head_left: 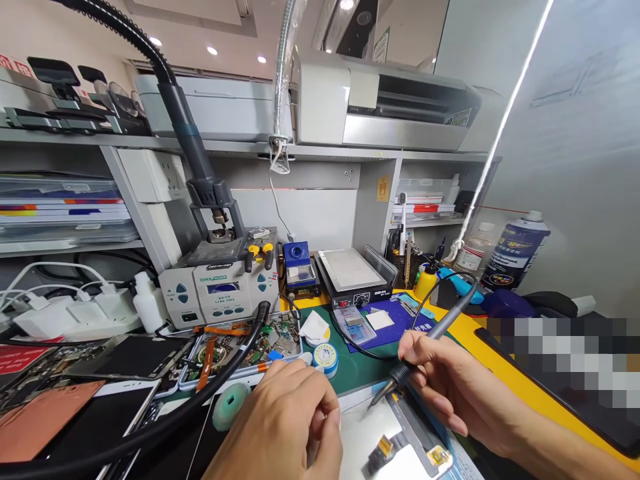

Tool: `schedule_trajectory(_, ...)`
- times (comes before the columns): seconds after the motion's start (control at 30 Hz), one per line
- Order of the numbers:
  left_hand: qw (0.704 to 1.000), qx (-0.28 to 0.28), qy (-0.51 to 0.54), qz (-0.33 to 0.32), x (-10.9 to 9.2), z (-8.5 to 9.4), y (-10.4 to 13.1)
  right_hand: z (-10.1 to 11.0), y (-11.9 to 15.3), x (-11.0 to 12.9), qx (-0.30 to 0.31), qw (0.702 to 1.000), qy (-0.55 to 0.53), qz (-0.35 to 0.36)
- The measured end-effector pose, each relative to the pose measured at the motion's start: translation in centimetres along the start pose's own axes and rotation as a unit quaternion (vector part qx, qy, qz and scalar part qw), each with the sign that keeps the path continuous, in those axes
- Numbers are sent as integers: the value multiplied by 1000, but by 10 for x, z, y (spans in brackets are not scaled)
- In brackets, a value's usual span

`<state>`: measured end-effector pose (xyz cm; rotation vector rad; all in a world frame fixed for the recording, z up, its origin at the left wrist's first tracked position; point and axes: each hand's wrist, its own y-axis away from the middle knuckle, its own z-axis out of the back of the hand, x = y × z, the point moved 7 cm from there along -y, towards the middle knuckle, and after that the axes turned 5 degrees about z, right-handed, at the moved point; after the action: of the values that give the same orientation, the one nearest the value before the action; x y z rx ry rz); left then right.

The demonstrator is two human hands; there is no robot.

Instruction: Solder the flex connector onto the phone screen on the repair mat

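Note:
Fingers wrapped round it, my right hand (440,377) holds a soldering iron (399,375), whose tip points down and left over a silvery panel (367,437). The panel lies at the bottom centre, with a flex cable and gold connector (440,456) on its right part. My left hand (293,420) is closed at the panel's left edge; what its fingers pinch, if anything, is hidden. A green roll (231,407) sits just left of my left hand, and a round blue-rimmed tin (325,359) stands beyond it.
A black hose (200,397) crosses the left side before a tray of circuit boards (287,337). Behind stand a hot-air station (223,287) and a heating plate (350,269). Bottles and a spray can (517,253) are at the back right. A white cord (505,123) hangs at right.

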<state>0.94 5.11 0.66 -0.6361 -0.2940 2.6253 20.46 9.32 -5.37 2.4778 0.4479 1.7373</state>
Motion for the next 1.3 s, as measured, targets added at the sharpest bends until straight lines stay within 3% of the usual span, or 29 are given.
schedule_trajectory(1.3,1000,11,3,11,-1,1,-3,0,0,1,6,1000,25,-8)
